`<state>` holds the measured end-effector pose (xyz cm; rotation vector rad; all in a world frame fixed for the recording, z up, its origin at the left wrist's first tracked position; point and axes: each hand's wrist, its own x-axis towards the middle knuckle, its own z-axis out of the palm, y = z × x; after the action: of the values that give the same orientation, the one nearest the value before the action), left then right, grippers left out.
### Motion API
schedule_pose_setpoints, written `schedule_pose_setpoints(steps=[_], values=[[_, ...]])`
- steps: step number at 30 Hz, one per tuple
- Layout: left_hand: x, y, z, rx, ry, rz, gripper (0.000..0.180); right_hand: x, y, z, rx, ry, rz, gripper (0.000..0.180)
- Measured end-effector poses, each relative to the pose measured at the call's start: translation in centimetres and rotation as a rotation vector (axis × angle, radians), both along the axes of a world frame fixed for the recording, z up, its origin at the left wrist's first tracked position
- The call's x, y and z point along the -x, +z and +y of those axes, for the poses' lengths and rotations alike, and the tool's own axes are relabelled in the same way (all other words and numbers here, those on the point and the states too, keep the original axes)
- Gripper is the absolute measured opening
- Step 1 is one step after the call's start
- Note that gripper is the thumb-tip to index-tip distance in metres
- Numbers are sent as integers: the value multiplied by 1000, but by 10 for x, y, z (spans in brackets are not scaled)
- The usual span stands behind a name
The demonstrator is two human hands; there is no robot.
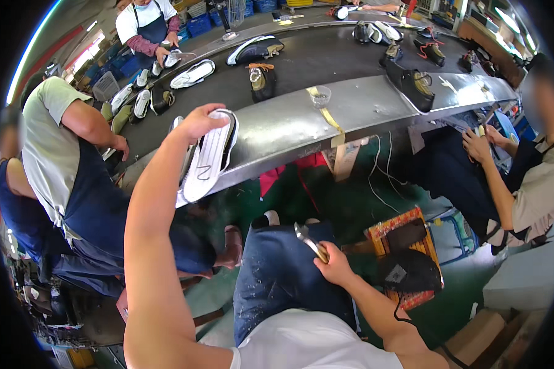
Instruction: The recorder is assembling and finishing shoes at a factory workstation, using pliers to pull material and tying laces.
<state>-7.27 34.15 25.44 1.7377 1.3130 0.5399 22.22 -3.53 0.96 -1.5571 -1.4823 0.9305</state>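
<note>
At the near edge of the conveyor bench, my left hand [202, 122] grips one end of a shoe [204, 163]. Its white, ridged sole faces me, and a dark upper shows along the right side. Part of another shoe is hidden behind my wrist. Low over my right thigh, my right hand [334, 264] is closed around what looks like a pair of pincers [311, 241]. Their silvery head points up and away from me; my fingers hide most of the handles.
Several shoes, such as a black and olive one [263, 83], lie along the dark belt [326, 58]. A clear cup [319, 96] stands on the metal ledge [271, 126]. Co-workers sit left and right; another stands across the belt. A black cap [409, 270] rests on a stool [428, 246].
</note>
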Motion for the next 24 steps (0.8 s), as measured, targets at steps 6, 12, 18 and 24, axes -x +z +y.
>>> schedule_pose_setpoints(steps=[6,12,18,24], values=[[-1,-15,-167,-237,-50,-623,80,-15,27,-29,208,-36,300,42],[-36,-124,-294,248,34,-1050,82,-14,59,-50,139,35,374,41],[-32,-202,-311,200,-178,-532,84,8,97,-56,292,156,354,30],[-34,-195,-318,264,-118,-651,62,11,113,-59,544,311,373,23]])
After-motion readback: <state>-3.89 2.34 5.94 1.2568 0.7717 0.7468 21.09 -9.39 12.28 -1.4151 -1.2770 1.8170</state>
